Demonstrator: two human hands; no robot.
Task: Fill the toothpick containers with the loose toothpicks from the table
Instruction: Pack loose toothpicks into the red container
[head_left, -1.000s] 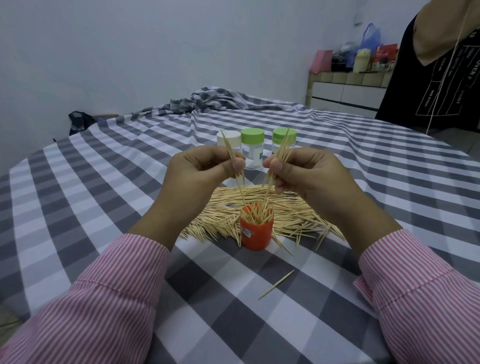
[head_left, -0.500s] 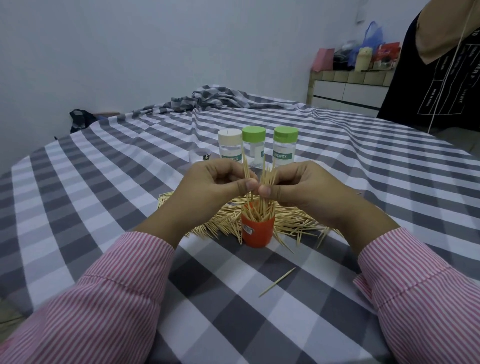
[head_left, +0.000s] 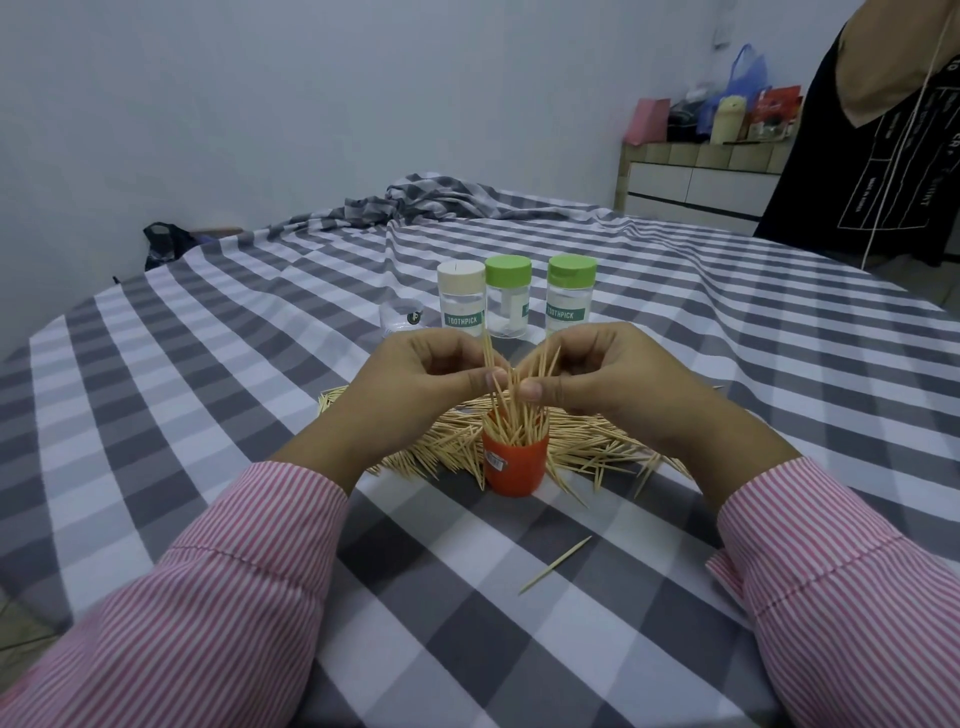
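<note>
An orange container (head_left: 514, 465) stands upright on the checked tablecloth (head_left: 208, 395), with toothpicks sticking out of its open top. Directly above it, my left hand (head_left: 431, 374) and my right hand (head_left: 597, 374) meet thumb to thumb. Each pinches a small bundle of toothpicks (head_left: 511, 379) whose lower ends reach into the container. A pile of loose toothpicks (head_left: 587, 449) lies behind and beside it. One stray toothpick (head_left: 555, 565) lies nearer to me.
Three clear capped jars stand behind my hands: a white-lidded one (head_left: 461, 301) and two green-lidded ones (head_left: 508, 296) (head_left: 570, 293). A clear lid (head_left: 402, 319) lies left of them. A person in a black shirt (head_left: 883, 156) stands at the far right.
My hands came together and lowered from apart above the pile to just over the orange container, bringing the toothpick bundles down into its mouth.
</note>
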